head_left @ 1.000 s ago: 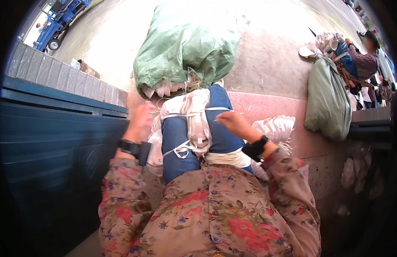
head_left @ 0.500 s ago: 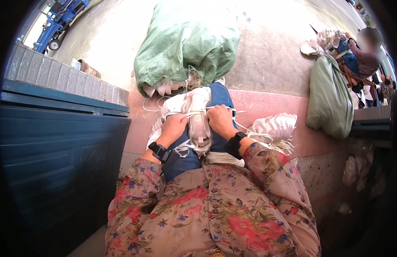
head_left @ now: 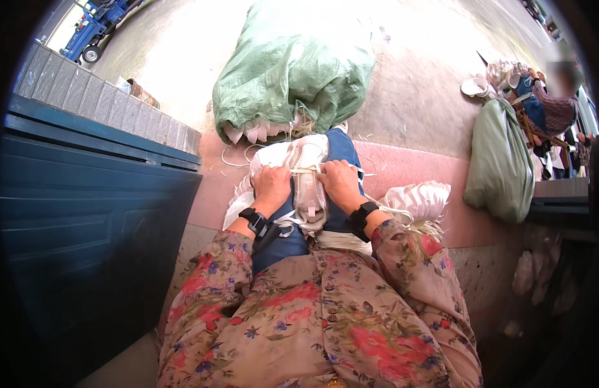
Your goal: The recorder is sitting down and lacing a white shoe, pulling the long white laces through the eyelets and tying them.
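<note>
A pale pink-and-white shoe upper (head_left: 310, 191) lies lengthwise between my thighs, on a white cloth-like piece. White shoelaces (head_left: 304, 171) cross it near its middle. My left hand (head_left: 272, 187) is closed at the shoe's left edge, its fingers curled on the lace. On the other side my right hand (head_left: 340, 183) is closed too, its thumb and fingers pinching the lace by the right edge. The fingertips are partly hidden. Loose lace ends hang beside my right hand and below my left wrist.
A big green woven sack (head_left: 293, 84) full of pale pieces lies ahead. A stack of pale shoe pieces (head_left: 416, 202) sits by my right knee. Farther right are a full grey-green sack (head_left: 503, 161) and a seated person (head_left: 555, 107). A blue metal door (head_left: 92, 226) stands on my left.
My hands have come in closer against the shoe, and the lace stretched between them is now pulled down at its edges. The whole view has shifted slightly.
</note>
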Tool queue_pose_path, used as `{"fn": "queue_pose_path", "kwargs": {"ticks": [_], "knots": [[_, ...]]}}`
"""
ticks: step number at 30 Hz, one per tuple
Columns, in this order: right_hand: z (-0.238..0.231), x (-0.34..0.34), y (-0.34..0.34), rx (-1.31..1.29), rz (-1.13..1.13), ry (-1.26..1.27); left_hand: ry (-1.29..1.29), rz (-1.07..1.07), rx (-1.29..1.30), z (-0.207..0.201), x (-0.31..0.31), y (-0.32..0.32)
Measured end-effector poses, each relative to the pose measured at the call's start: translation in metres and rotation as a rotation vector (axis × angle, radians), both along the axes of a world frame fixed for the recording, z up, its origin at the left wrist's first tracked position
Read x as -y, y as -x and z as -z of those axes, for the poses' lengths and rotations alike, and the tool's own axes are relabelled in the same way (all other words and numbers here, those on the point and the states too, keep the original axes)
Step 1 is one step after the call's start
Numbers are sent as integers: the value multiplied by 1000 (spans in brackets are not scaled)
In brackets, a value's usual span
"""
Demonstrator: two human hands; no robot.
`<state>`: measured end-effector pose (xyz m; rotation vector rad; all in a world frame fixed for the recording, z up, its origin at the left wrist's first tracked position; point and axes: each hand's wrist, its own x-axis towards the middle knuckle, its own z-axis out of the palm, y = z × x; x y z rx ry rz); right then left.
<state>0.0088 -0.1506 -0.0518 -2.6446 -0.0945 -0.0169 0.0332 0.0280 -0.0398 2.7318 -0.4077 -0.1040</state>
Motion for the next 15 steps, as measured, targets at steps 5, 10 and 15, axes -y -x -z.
{"fn": "queue_pose_path", "kwargs": {"ticks": [5, 10, 15], "knots": [[-2, 3, 0, 18, 58, 14, -81, 87, -20, 1, 8, -6], [-11, 0, 6, 50, -85, 242, -102, 12, 36, -5, 11, -4], [-20, -11, 15, 64, -64, 224, -206, 84, 157, -14, 19, 21]]}}
